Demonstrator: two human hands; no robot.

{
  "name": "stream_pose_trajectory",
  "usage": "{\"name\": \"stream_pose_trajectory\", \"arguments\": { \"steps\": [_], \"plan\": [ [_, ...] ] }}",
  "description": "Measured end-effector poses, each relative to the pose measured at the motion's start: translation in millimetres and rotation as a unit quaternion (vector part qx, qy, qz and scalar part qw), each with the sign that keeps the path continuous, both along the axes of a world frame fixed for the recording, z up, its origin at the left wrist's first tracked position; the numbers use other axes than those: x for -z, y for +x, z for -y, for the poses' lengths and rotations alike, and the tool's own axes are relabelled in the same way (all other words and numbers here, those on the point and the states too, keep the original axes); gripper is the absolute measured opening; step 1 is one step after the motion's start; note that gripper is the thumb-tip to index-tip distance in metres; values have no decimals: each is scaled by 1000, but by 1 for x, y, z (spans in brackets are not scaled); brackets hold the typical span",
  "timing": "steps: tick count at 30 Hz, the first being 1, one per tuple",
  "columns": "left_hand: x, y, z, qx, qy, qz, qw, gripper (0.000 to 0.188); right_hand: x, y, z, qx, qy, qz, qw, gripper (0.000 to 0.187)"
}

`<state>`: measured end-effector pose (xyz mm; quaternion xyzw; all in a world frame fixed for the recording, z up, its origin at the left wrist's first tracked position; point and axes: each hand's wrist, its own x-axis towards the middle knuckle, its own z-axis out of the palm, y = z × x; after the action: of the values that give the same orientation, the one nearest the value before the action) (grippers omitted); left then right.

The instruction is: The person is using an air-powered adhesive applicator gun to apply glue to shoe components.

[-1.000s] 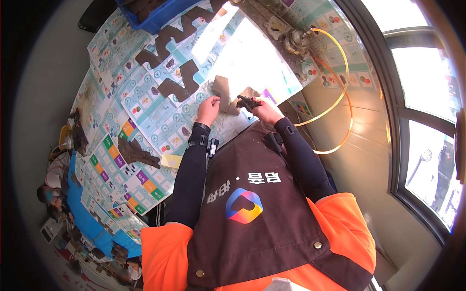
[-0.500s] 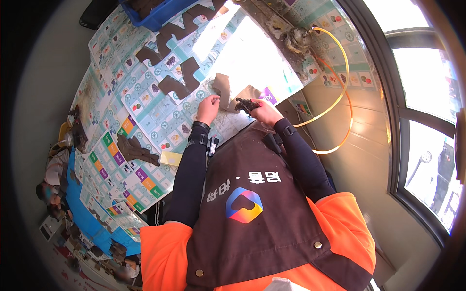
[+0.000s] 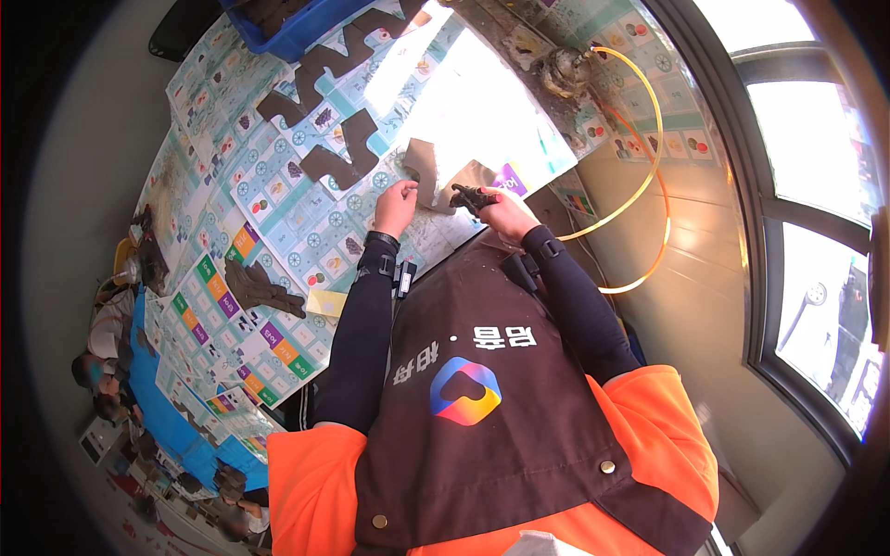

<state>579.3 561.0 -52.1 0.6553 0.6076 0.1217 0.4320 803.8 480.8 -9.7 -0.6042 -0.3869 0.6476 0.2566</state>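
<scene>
On the sheet-covered table, a brown V-shaped cut piece [image 3: 423,162] lies in front of me, partly in bright sunlight. At its near left edge, my left hand [image 3: 396,209] has its fingers closed, pinching the rim. My right hand [image 3: 509,216] is wrapped round a dark, crusted spray gun [image 3: 473,198], whose nose points left at the piece. Glare washes out part of the piece's right arm. Farther left lies another brown cut piece [image 3: 343,159], and beyond it runs a row of similar pieces [image 3: 324,63].
A blue bin [image 3: 297,35] with brown pieces stands at the far edge. Yellow hose [image 3: 660,130] loops at the right, before the window. Dark brown gloves [image 3: 264,289] and a pale yellow block [image 3: 325,303] lie to the left. People sit farther off at the lower left.
</scene>
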Motion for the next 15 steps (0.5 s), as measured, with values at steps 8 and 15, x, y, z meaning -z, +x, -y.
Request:
{"name": "stream_pose_trajectory", "arguments": {
  "steps": [8,15],
  "plan": [
    [-1,1,0,1,6,2,1000,21,-51,12,-15,29,9,166,986,19],
    [0,-2,0,-2,-1,4,1000,21,-49,25,-14,80,-14,255,963,28]
  ]
}}
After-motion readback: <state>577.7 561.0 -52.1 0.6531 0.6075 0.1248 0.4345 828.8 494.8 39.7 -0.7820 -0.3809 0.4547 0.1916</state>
